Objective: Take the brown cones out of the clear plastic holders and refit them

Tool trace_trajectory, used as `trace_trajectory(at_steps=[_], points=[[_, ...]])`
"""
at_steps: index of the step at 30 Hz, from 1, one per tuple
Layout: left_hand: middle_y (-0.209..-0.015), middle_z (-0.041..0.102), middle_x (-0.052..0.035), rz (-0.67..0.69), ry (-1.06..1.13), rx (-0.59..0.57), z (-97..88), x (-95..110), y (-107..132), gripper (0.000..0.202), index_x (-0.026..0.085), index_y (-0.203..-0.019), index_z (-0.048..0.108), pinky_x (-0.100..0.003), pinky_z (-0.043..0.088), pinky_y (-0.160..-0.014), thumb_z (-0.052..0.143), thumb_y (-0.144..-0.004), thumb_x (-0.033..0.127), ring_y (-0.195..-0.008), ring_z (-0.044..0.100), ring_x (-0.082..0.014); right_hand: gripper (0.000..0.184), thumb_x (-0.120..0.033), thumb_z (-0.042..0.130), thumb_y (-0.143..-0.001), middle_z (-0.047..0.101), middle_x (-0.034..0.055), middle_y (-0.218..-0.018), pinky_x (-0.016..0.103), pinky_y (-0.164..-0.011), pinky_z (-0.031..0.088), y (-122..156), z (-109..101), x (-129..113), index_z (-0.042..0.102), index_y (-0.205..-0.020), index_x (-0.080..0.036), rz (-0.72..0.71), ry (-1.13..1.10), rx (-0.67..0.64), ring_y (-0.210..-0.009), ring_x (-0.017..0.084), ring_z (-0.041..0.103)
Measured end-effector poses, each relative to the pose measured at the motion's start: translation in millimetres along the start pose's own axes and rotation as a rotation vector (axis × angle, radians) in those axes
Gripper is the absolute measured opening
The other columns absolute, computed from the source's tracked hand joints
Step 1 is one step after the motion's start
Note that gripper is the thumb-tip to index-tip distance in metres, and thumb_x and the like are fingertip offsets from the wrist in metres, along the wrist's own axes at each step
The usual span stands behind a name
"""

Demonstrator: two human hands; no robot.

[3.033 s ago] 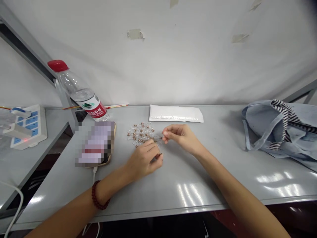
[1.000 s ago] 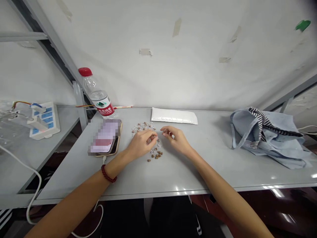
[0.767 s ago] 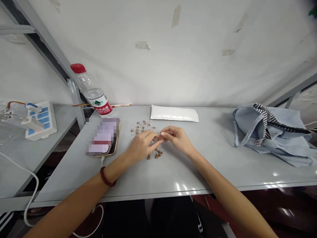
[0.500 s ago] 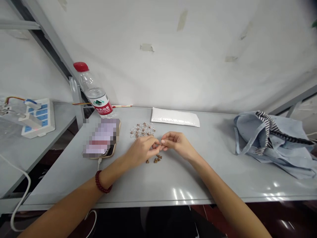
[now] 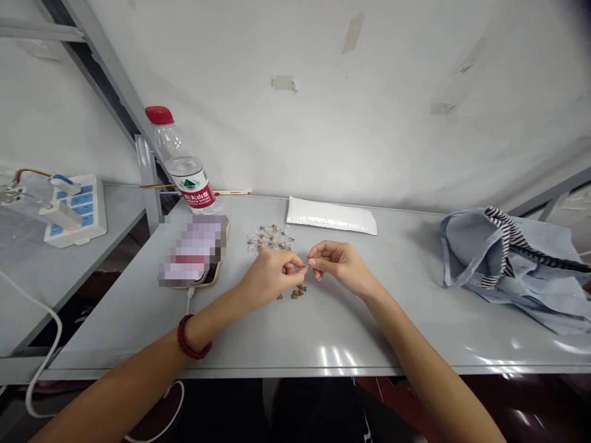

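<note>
hands drawn closer together: right grip pinches a tiny piece; left grip curls just beside it, near brown bits.

Bottle, red label: Chinese words 农夫山泉, brand Nongfu Spring. Other small print on label too tiny to read.

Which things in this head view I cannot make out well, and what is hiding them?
Head view only:
- small piece at the right hand: too small, and fingers cover it
- brown bits: too small to identify; the left hand may hide more
- wrapped pieces: too small to see the contents
- phone: pixelated blur hides its screen
- cloth bag: cut off by the right edge
</note>
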State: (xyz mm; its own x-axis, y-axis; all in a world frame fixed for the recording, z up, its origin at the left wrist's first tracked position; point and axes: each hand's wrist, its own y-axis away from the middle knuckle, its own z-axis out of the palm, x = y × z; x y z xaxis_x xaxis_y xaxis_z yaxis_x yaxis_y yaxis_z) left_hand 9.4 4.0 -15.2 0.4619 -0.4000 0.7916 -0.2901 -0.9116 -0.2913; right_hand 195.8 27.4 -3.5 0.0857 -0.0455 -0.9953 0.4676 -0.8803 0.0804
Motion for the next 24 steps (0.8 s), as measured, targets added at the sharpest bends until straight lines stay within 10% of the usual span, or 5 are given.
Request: trace_trajectory(at_steps=[5, 24], points=[[-0.043, 0.044, 0.007, -0.354, 0.22, -0.118, -6.7, 9.8, -4.4, 0.01, 0.014, -0.067, 0.065, -0.017, 0.036, -0.034, 0.064, -0.07, 0.024, -0.037, 0.038, -0.006, 0.011, -0.026, 0.066, -0.076, 0.059, -0.0009, -0.07, 0.029, -0.06, 0.044, 2.1, -0.5, -0.8, 0.06, -0.076, -0.017, -0.034, 0.102, 0.002, -0.057, 0.01, 0.052], [-0.045, 0.049, 0.0063, -0.47, 0.134, -0.393, -12.3, 8.6, -9.3, 0.011, 0.014, -0.069, 0.062, -0.018, 0.032, -0.039, 0.062, -0.068, 0.026, -0.039, 0.04, -0.006, 0.007, -0.014, 0.051, -0.08, 0.057, -0.0009, -0.07, 0.027, -0.057, 0.036, 2.9, -10.4, 6.2, 0.057, -0.079, -0.018, -0.164, 0.433, -0.049, -0.061, 0.011, 0.047]])
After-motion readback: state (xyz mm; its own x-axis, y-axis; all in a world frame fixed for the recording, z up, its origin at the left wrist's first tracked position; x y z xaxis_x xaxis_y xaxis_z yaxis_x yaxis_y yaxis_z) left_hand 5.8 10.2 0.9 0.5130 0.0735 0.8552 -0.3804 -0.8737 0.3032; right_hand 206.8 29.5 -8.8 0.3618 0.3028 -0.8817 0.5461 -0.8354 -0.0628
